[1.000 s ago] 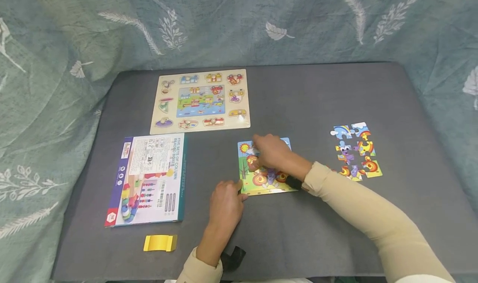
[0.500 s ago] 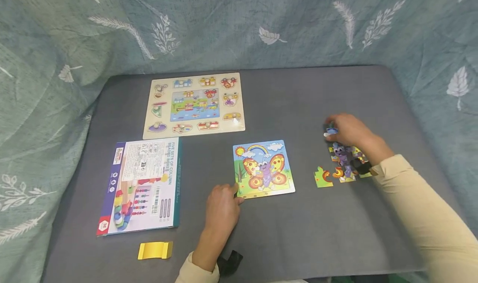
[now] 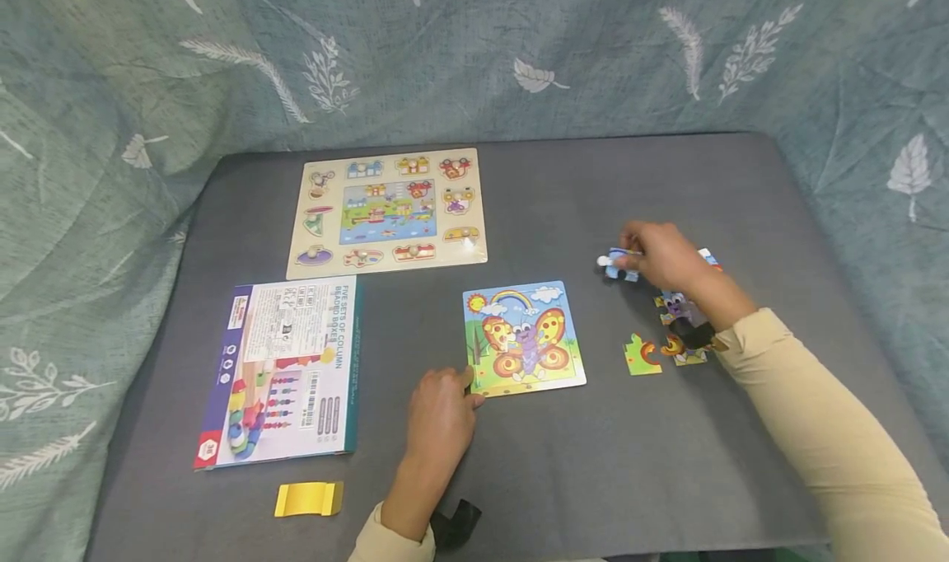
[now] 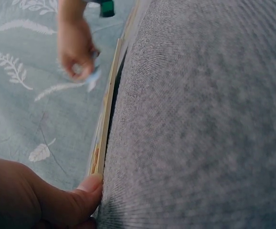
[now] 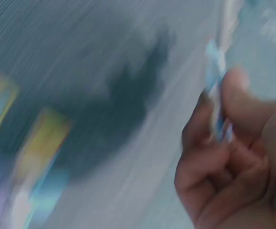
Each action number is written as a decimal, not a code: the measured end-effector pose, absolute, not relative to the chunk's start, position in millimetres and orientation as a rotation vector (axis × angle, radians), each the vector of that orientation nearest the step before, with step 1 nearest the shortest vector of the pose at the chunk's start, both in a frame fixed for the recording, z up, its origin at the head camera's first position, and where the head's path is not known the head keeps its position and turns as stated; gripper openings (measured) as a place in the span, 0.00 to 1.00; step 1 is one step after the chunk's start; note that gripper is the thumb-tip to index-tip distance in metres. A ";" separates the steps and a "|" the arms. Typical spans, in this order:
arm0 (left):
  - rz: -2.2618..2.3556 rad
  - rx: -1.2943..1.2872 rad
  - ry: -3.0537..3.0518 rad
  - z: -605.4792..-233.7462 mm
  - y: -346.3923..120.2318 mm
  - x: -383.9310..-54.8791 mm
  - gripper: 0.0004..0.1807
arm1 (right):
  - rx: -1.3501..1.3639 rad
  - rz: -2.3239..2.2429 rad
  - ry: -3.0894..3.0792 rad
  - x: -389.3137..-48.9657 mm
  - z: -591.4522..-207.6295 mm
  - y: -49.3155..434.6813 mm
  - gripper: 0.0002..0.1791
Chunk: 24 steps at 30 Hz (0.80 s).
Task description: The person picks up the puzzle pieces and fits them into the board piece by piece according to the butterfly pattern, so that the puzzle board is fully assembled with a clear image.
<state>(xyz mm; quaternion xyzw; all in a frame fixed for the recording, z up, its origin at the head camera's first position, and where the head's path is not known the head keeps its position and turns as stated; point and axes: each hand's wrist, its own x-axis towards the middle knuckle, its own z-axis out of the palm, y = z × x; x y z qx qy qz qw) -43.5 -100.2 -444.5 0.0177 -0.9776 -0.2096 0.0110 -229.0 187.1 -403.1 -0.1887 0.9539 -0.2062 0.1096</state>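
My right hand (image 3: 665,257) pinches a blue jigsaw piece (image 3: 617,265) between thumb and fingers, held above the table. In the right wrist view the piece (image 5: 216,90) is seen nearly edge-on and blurred. My left hand (image 3: 442,414) grips the lower left corner of a square butterfly puzzle board (image 3: 523,381), which lies flat on the table. Its thumb (image 4: 90,183) presses the board's edge in the left wrist view. Below the right hand lie loose jigsaw pieces (image 3: 642,356) with butterfly parts, some hidden by the hand and wrist.
A wooden peg puzzle (image 3: 387,209) lies at the back left. In front of it is a boxed bead set (image 3: 289,372), with a yellow curved block (image 3: 308,498) near the front edge. A leaf-patterned curtain (image 3: 474,51) stands behind the dark table.
My right hand has left the butterfly board, reached the loose pieces and taken up the blue jigsaw piece. It now carries it leftward. The left hand stays at the board's corner.
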 end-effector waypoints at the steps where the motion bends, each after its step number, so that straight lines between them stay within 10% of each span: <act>1: -0.658 0.058 -3.049 -444.7 -100.0 -43.4 0.22 | -0.626 -0.660 2.771 -227.0 -402.6 174.9 0.11; 8: -0.716 0.048 -3.023 -445.8 -98.4 -42.7 0.21 | -0.887 -0.792 2.525 -212.3 -409.1 94.6 0.12; 24: -0.740 0.008 -3.007 -445.7 -96.0 -45.5 0.21 | -0.563 -0.323 2.794 -208.8 -417.0 62.6 0.28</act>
